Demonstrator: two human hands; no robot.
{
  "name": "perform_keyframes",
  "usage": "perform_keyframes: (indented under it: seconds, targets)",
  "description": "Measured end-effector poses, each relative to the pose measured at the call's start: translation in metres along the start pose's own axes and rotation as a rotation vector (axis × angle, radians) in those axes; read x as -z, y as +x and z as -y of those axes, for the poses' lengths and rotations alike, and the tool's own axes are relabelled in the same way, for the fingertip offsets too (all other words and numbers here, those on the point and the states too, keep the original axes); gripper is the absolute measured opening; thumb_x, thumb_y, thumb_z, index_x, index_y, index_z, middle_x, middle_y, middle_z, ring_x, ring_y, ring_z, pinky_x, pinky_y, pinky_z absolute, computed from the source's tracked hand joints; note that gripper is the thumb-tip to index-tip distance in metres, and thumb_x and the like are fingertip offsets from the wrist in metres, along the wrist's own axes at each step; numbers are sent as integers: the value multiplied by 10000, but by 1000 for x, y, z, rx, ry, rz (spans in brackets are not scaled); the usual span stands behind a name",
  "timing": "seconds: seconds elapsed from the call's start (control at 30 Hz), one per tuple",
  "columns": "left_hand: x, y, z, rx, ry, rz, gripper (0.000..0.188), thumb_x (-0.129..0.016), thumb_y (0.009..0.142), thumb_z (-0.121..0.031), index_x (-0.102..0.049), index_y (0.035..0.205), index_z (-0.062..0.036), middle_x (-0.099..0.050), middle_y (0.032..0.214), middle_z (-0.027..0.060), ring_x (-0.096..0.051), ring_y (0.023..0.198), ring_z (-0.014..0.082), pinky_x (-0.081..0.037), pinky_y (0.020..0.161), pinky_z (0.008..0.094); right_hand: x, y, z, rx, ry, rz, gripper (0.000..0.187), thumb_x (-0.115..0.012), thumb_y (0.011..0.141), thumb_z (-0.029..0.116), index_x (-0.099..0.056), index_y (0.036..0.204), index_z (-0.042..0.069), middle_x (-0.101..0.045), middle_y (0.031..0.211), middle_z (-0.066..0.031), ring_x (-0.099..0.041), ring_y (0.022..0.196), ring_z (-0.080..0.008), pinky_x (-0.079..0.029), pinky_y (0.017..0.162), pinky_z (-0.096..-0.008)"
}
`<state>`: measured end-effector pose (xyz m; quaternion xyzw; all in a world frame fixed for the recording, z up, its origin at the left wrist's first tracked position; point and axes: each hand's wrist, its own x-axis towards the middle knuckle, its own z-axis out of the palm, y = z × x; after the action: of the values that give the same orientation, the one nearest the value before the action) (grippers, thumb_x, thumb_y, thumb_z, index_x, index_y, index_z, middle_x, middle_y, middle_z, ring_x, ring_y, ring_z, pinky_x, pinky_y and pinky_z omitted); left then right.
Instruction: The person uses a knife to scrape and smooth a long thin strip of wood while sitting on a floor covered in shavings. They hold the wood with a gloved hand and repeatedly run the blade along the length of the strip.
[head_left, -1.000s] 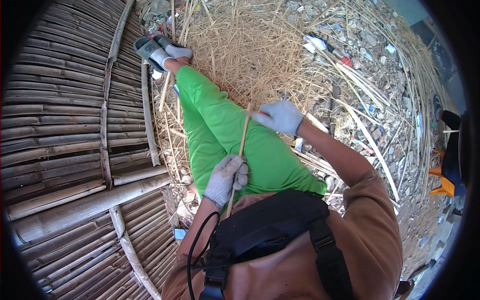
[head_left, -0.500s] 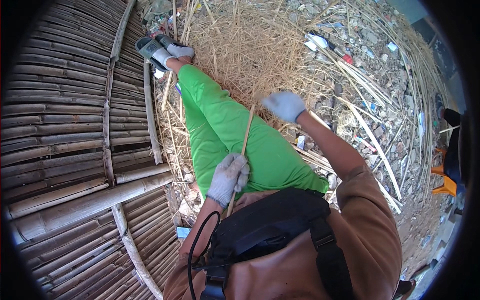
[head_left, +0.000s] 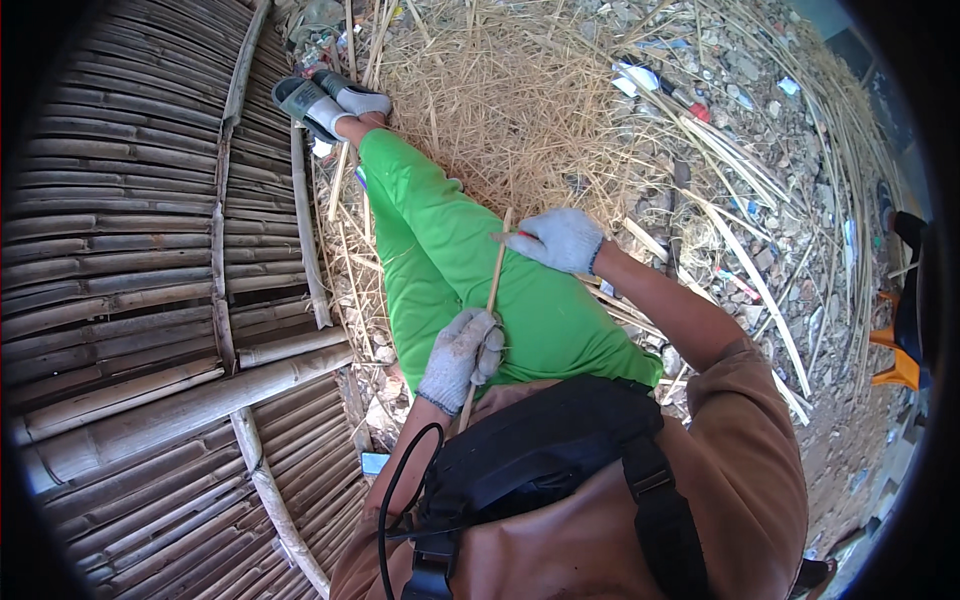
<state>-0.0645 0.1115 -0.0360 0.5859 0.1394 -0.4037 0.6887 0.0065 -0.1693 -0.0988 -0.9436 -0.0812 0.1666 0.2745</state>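
A thin bamboo strip point(head_left: 496, 275) slants across my lap, over the green trousers point(head_left: 540, 310). My left hand point(head_left: 462, 350), in a whitish knit glove, is closed around its lower part, and the tail of the strip runs on toward my waist. Close to the strip's far end is my gloved right hand point(head_left: 562, 240), its fingers closed on a small red-handled tool point(head_left: 526, 235). The tool's narrow tip reaches the strip and appears to touch it. Most of the tool is hidden by the glove, so its exact kind is unclear.
A bamboo slat platform point(head_left: 120, 220) fills the left side. Straw-like shavings point(head_left: 530, 110) cover the ground ahead of my legs. Long split bamboo strips point(head_left: 750, 270) lie over rubble at right. Beyond them, an orange plastic stool point(head_left: 893, 355) stands near another person's dark-clothed leg.
My right hand has come slightly inward and down to the strip's far end, and the red of its tool now shows. My left hand still grips the strip, nearly unmoved.
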Motion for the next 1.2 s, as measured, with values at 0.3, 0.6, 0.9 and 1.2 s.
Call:
perform_keyframes:
  seconds: [0.3,0.6,0.9,1.2]
  targets:
    - [1,-8,0,37,8,33,320,-557,1161,-324,-650,1189,-19,-686,814,49,-540,497,106,-377,408,251,2,20,-89,-200,50,-225,812,-335,1083,770,-800,1030,107,-785,949,-236,-767,919,-445,-595,837,-568]
    - [-10,5,-20,-21,109,-19,295,-583,1148,-288,-631,1206,-3,-677,804,64,-554,520,134,-442,481,278,-14,21,-12,-79,28,-79,764,-385,1090,742,-773,985,92,-786,941,-236,-767,902,-451,-595,826,-577]
    - [77,-106,41,132,-188,105,364,-681,1124,-270,-630,1275,57,-635,886,39,-619,720,113,-487,603,244,-17,26,-13,-70,4,-112,757,-386,1095,734,-744,969,79,-784,928,-229,-765,883,-454,-590,814,-586]
    - [57,-49,6,-14,88,-47,271,-679,1115,-281,-658,1130,-11,-651,829,29,-574,607,98,-459,541,256,-5,29,21,85,115,-220,531,-508,1112,583,-610,1115,62,-777,948,-240,-759,895,-478,-587,817,-604]
